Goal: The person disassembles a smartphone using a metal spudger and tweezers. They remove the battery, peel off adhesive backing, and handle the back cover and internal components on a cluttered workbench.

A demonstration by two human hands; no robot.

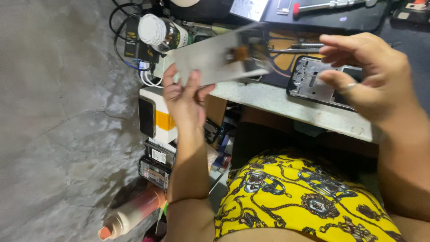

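The left hand (183,96) holds a flat grey phone screen panel (219,56) in its fingers (193,83). The right hand (371,76) hovers with fingers loosely spread, empty, over the black phone frame (313,83) on the table (268,101).

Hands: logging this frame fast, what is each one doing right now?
Left hand: closed on the grey panel.
Right hand: holds nothing, fingers curled, above the phone frame.

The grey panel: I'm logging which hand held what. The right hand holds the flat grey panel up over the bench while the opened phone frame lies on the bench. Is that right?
Not quite. The head view shows the left hand holding the flat grey panel up over the bench; the right hand grips nothing. The opened phone frame does lie on the bench.
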